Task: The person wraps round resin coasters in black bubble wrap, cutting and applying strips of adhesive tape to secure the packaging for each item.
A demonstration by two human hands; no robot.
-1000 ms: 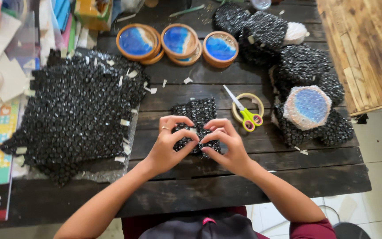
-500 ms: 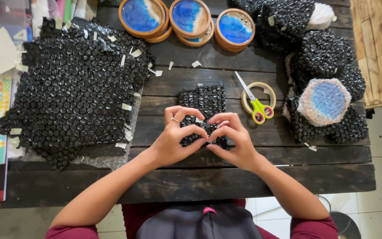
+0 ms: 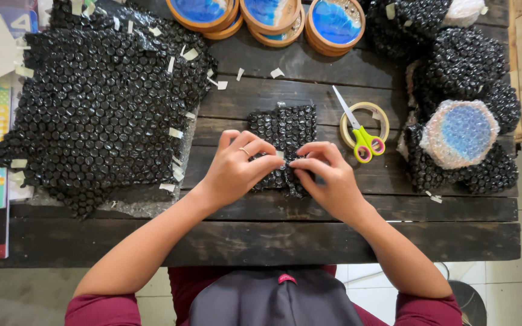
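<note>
Since half a second ago, both hands have slid slightly up the dark plank table, fingertips now meeting on the black bubble-wrap bundle. From the head view I log: left hand and right hand pinching its near end, equally close. Bundle's long axis runs straight away from me; yellow-handled scissors on a tape roll lie just right.

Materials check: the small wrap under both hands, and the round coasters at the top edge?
Small wrap: looks like black plastic bubble wrap, glossy; rows of shiny raised bubbles. Both hands, left hand and right hand, press on it. Round coasters: probably wood rims, matte tan, with glossy blue-white centres, possibly resin.
</note>
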